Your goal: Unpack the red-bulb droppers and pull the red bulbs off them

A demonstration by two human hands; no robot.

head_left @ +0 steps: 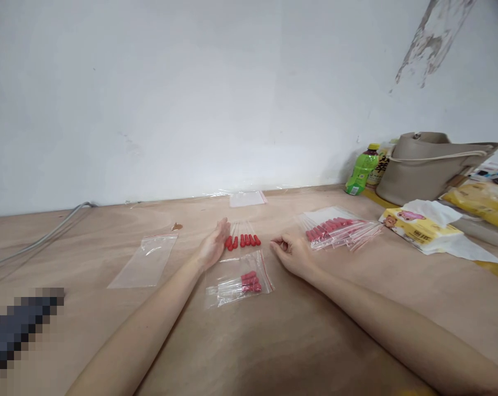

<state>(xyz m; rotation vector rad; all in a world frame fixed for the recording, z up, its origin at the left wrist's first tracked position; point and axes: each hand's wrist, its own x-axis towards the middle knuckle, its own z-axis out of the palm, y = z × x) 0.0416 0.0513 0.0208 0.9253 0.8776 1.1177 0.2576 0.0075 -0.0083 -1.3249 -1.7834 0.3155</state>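
A row of several droppers with red rubber bulbs (243, 241) lies on the table, clear stems pointing toward the wall. Against the row's left end rests my left hand (215, 242), on its edge with the fingers stretched out. Just right of the row, my right hand (292, 252) is curled with thumb and fingertips together; no dropper shows in it. In front of the row lies a clear zip bag (232, 269) holding several droppers. Beyond my right hand is a pile of bagged droppers (335, 228). A flat zip bag (148, 261) lies left of my left forearm.
Another zip bag (248, 198) lies near the wall. At the right stand a yellow tissue pack (422, 228), a green bottle (361, 170) and a grey-beige bag (418, 170). A grey cable (63, 220) and a blurred dark object (18, 330) are at the left.
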